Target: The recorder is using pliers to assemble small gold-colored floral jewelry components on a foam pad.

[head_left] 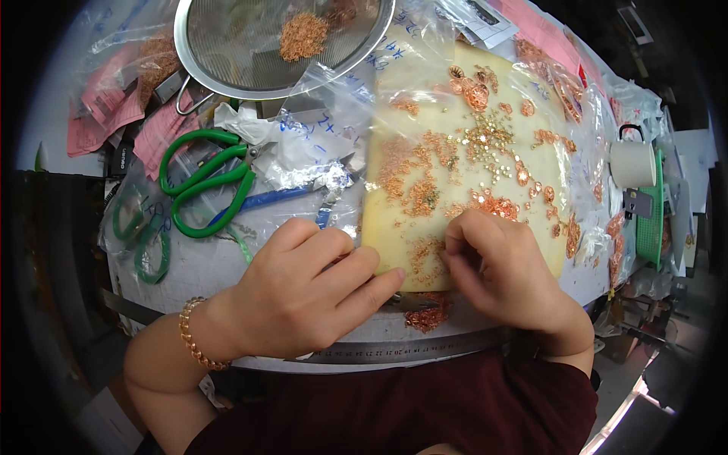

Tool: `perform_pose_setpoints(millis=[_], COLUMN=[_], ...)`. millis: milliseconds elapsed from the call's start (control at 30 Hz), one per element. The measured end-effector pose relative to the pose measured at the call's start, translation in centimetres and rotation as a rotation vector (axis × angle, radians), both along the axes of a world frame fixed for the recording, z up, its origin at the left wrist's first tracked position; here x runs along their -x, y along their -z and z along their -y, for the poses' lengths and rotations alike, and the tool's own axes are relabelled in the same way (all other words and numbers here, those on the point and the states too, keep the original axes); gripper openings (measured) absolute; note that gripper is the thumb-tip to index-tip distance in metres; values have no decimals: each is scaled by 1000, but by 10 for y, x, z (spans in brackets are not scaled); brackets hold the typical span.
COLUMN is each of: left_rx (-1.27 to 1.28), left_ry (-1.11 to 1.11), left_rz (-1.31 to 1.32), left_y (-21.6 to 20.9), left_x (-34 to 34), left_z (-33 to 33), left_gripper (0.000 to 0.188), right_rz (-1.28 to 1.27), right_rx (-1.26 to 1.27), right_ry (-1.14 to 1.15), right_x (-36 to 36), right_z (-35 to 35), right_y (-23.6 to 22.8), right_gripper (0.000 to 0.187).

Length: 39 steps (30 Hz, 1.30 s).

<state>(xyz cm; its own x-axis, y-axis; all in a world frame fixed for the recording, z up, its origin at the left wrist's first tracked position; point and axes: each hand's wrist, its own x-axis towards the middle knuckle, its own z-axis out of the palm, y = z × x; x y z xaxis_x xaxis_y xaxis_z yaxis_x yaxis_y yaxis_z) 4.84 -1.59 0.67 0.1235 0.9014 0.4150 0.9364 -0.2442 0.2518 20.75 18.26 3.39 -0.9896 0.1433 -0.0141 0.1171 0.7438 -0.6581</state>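
Note:
A pale yellow board carries scattered copper-coloured jewellery parts: a heap of small rings, loose tiny rings, and round ornaments. Small gold-toned beads lie among them. My left hand is closed at the board's near left corner, little finger on the edge. Anything inside its curled fingers is hidden. Over the board's near part, my right hand pinches thumb and fingers together beside the loose rings. What it may hold is too small to see. A reddish copper chain pile lies just below the board.
Green-handled scissors lie at left on clear plastic bags. A mesh sieve with copper pieces stands at the back. Along the table's front edge runs a metal ruler. A white cup and green basket are at right.

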Motion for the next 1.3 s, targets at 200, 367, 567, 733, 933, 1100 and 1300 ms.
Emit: perform_pose_setpoints(millis=[200, 367, 567, 733, 933, 1100, 1300], left_rx=[7, 48, 105, 117, 136, 104, -15], left_ry=[-4, -113, -143, -146, -142, -147, -157], left_rz=[53, 421, 478, 487, 477, 384, 16], left_y=[1, -4, -6, -7, -8, -6, -16], left_x=[2, 6, 6, 5, 6, 4, 0], left_z=[0, -1, -2, -2, -2, 2, 3], left_gripper=[36, 47, 44, 45, 45, 48, 49], right_rz=[-20, -87, -22, -7, 1, 98, 257], right_rx=[336, 468, 693, 719, 700, 924, 1268], right_ry=[139, 61, 35, 55, 51, 167, 315], right_x=[-10, -18, -18, -18, -19, -18, -14], right_z=[-3, -12, -12, -11, -9, -5, -8], right_y=[2, -1, -8, -8, -9, -10, -12], right_gripper=[13, 12, 8, 9, 9, 7, 7])
